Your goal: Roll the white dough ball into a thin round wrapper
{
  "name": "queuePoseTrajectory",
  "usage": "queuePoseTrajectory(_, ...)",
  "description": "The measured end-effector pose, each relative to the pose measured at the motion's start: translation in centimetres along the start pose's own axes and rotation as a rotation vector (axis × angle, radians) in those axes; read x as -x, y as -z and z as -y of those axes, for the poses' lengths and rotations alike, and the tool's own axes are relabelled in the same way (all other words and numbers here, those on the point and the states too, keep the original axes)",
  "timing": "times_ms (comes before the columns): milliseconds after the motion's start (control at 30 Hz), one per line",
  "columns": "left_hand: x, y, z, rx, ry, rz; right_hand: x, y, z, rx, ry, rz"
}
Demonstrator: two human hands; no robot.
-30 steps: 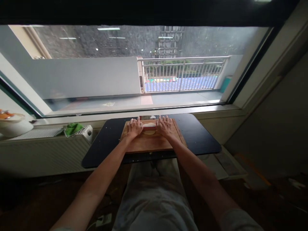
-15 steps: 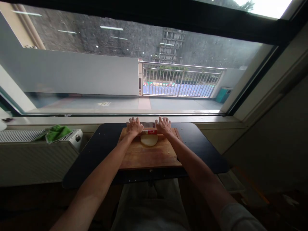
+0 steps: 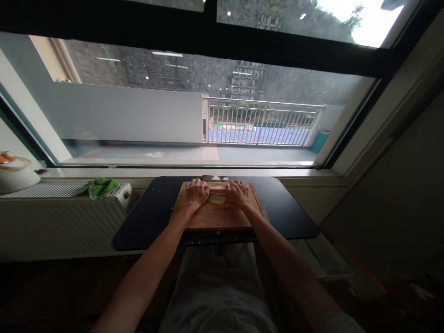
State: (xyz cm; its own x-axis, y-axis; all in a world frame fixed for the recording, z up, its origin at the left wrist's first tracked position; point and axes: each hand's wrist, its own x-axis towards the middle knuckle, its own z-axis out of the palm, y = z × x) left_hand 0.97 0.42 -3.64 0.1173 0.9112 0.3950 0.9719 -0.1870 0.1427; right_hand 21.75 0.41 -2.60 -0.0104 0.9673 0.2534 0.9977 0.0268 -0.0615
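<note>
A rolling pin (image 3: 218,190) lies crosswise over a flat, pale piece of dough (image 3: 218,200) on a wooden board (image 3: 218,219). My left hand (image 3: 197,191) is on the pin's left end, its fingers curled over it. On the other end rests my right hand (image 3: 238,192), with its fingers bent over the pin too. Only the middle of the pin shows between the hands. The pin covers the far part of the dough, and the near, rounded edge is visible.
The board stands on a dark table (image 3: 145,222) with rounded corners, close to a window sill (image 3: 294,172). To the left is a white radiator (image 3: 62,222) with a green cloth (image 3: 103,187) on it. A white pot (image 3: 17,175) stands at the far left.
My fingers have gone from stretched forward over the pin to curled around it. The pin has rolled, and its red label has turned. The camera view has shifted.
</note>
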Motion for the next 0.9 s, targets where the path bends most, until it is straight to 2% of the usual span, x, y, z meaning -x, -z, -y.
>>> queuePoseTrajectory(167, 1.2, 0.0, 0.6, 0.066, -0.007, -0.013, 1.8, 0.0, -0.1, -0.015, 0.058, -0.065)
queuePoseTrajectory(333, 1.1, -0.6, 1.4, 0.115, -0.021, -0.044, 2.1, 0.1, -0.3, -0.051, 0.039, -0.086)
queuePoseTrajectory(467, 0.8, -1.0, 2.2, 0.206, 0.022, -0.116, 2.0, 0.0, -0.4, -0.082, 0.032, -0.09)
queuePoseTrajectory(633, 0.8, -1.0, 3.3, 0.354, 0.082, -0.127, 2.1, -0.4, -0.7, -0.089, 0.014, -0.1)
queuePoseTrajectory(900, 0.9, -1.5, 3.0, 0.309, 0.017, -0.152, 2.3, -0.5, -0.7, -0.055, 0.067, -0.06)
